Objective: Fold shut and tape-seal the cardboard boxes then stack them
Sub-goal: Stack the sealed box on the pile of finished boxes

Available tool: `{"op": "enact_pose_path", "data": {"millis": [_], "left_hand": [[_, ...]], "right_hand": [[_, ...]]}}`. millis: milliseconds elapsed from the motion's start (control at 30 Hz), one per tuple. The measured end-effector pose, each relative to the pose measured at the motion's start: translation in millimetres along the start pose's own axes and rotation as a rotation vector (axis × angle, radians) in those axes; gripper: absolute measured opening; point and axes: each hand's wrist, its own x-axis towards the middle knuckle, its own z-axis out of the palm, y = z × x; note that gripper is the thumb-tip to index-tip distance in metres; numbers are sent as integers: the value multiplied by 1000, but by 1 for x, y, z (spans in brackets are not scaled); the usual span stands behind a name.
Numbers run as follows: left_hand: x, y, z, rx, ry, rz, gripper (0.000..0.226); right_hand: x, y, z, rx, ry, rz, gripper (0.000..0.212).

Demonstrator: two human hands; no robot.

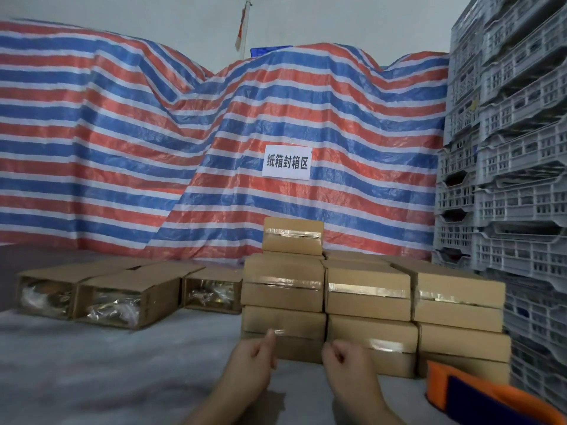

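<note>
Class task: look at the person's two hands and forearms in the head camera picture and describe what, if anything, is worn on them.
Both the left hand and the right hand are bare: no gloves, and no rings visible on the fingers. The forearms running down to the bottom edge of the picture are uncovered too, with no sleeves, watch or wristbands in view. Nothing is marked or taped on either hand.

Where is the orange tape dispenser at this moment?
In the head view the orange tape dispenser lies at the bottom right corner, just in front of the sealed box stack and right of the right hand.
</note>
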Motion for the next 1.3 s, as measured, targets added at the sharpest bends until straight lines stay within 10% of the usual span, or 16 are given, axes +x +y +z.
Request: {"op": "enact_pose_path", "data": {"millis": [133,267,533,800,1100,1300], "left_hand": [[5,2,-5,29,-25,-45,61],[26,9,-41,80,9,112,18],[90,5,-165,451,382,120,82],[153,-82,-244,416,669,-18,24],[167,-132,-269,257,840,-233,79],[168,-144,-273,351,712,-169,24]], "right_hand": [[0,-12,1,-51,-55,19,52],[16,-60,8,-90,-53,-189,47],[45,-146,102,-61,-112,-424,46],[77,-179,232,-277,-405,-425,32],[115,-204,337,-329,-536,-349,54],[115,-202,382,-405,-526,-276,35]]}}
